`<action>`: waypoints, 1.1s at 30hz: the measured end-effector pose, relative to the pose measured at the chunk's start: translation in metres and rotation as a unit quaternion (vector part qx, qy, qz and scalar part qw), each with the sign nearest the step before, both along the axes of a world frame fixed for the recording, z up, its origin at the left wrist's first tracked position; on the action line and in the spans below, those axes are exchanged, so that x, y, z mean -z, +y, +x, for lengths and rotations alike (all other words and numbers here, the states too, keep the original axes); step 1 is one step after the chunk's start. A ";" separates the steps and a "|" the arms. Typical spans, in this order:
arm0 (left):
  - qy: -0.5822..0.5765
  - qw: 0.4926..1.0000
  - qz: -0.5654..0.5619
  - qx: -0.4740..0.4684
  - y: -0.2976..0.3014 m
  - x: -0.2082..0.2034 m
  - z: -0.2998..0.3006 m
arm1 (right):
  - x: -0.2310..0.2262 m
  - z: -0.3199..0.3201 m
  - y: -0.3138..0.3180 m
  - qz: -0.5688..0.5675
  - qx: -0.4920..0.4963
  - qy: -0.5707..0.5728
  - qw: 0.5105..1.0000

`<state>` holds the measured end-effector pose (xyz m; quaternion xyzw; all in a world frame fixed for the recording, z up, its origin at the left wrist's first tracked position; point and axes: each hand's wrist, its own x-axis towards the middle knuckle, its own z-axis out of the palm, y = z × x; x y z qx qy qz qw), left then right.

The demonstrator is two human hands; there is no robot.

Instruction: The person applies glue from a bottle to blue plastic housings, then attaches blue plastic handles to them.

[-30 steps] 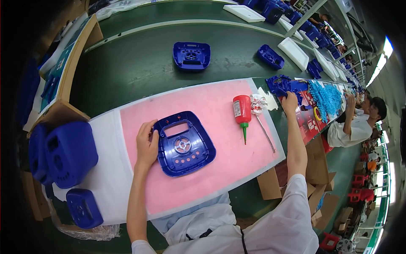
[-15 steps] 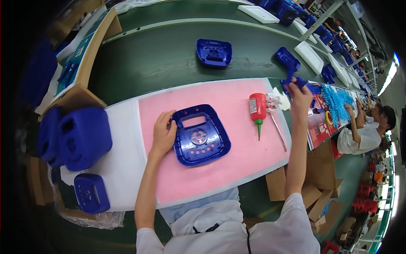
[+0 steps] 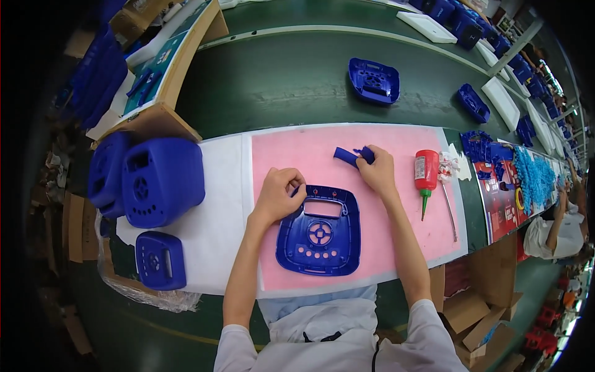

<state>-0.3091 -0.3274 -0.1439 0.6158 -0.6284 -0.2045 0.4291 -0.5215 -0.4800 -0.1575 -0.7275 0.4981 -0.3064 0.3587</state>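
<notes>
A blue plastic housing shell (image 3: 339, 233), with a wide slot, a round grille and a row of holes, lies inner side up on the pink mat (image 3: 384, 248). At its upper left corner is my left hand (image 3: 280, 194), fingers curled in against the rim. Above the mat, beyond the shell's far right corner, my right hand (image 3: 375, 170) grips a curved blue plastic strip (image 3: 346, 156). A second blue bit shows by its fingertips, so I cannot tell whether it is one part or two.
Right of my right hand lie a red bottle (image 3: 426, 170) with a green nozzle and a screwdriver (image 3: 449, 212). Blue housings (image 3: 162, 183) stand at left. Another shell (image 3: 374, 80) lies on the green belt (image 3: 279, 80). Small blue parts (image 3: 477, 146) sit at far right, near a person (image 3: 558, 226).
My right hand has come back from the far right to above the mat with the blue strip. My left hand has shifted to the shell's upper corner, its fingers more curled. The view has turned.
</notes>
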 end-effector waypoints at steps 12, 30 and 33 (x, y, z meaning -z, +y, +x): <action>0.092 0.985 0.113 -0.093 -0.001 -0.005 -0.027 | -0.018 -0.017 0.012 -0.011 -0.152 -0.300 0.942; 0.095 0.986 -0.133 0.018 0.008 -0.014 -0.037 | -0.062 0.011 0.064 -0.169 -0.316 -0.013 0.934; 0.123 0.983 -0.131 0.022 0.005 -0.018 -0.033 | -0.064 0.012 0.064 -0.182 -0.315 0.009 0.931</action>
